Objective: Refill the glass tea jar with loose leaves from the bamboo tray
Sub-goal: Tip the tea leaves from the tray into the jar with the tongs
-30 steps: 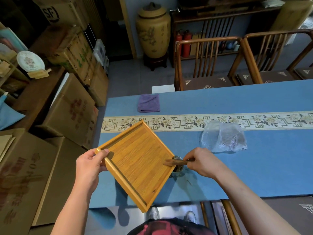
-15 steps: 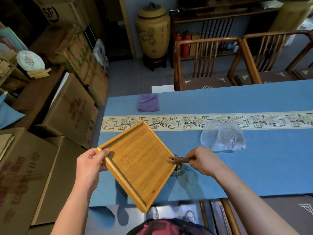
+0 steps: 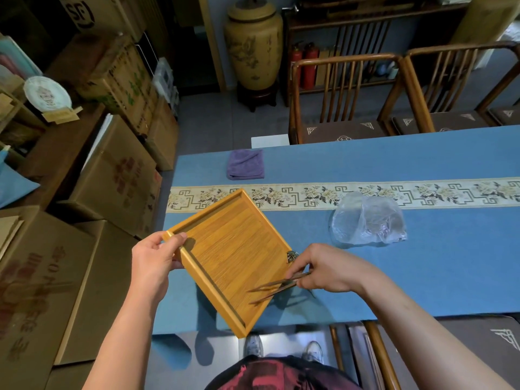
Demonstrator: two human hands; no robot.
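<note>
My left hand (image 3: 153, 261) grips the left corner of the square bamboo tray (image 3: 233, 249), which is held tilted above the table's near left part. No leaves show on its slatted floor. My right hand (image 3: 326, 270) pinches wooden tweezers (image 3: 277, 288) whose tips lie over the tray's lower right side. Only a sliver of the glass tea jar (image 3: 292, 256) shows at the tray's right corner, between the tray and my right hand; the rest is hidden.
A crumpled clear plastic bag (image 3: 368, 223) lies right of the jar. A folded purple cloth (image 3: 245, 164) sits at the table's far left. The blue table (image 3: 422, 277) carries a floral runner. Cardboard boxes (image 3: 112, 178) stand left; wooden chairs (image 3: 346, 94) stand behind.
My right hand has swung the tweezers from over the jar down and left, so their tips now lie across the tray's lower right side. The tray and left hand barely moved.
</note>
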